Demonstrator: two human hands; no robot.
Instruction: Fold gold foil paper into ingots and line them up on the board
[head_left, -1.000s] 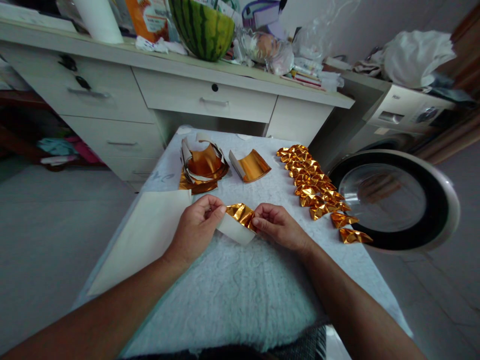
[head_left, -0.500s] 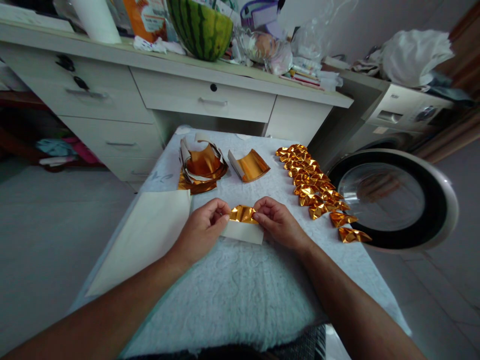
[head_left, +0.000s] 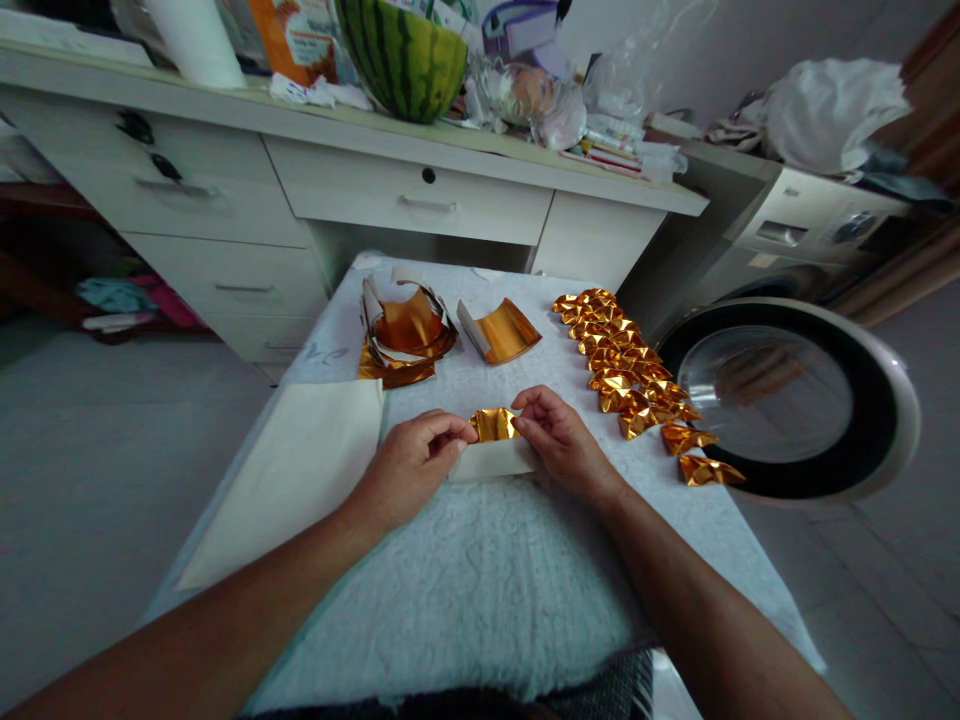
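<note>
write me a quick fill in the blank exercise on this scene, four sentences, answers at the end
1. Between the left hand and the right hand, a small sheet shows two colours: white and ____.
2. The large pale sheet lies nearer the person's ____ hand.
3. On the counter, the green watermelon is marked with dark ____.
4. The round door of the washing machine stands ____.

Missing words: gold; left; stripes; open.

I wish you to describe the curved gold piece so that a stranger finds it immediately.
Begin with the cloth-covered table. Towards its far end, look between the curled gold bundle and the folded gold pieces. The curved gold piece there is smooth, not crumpled, and smaller than the bundle.
</note>
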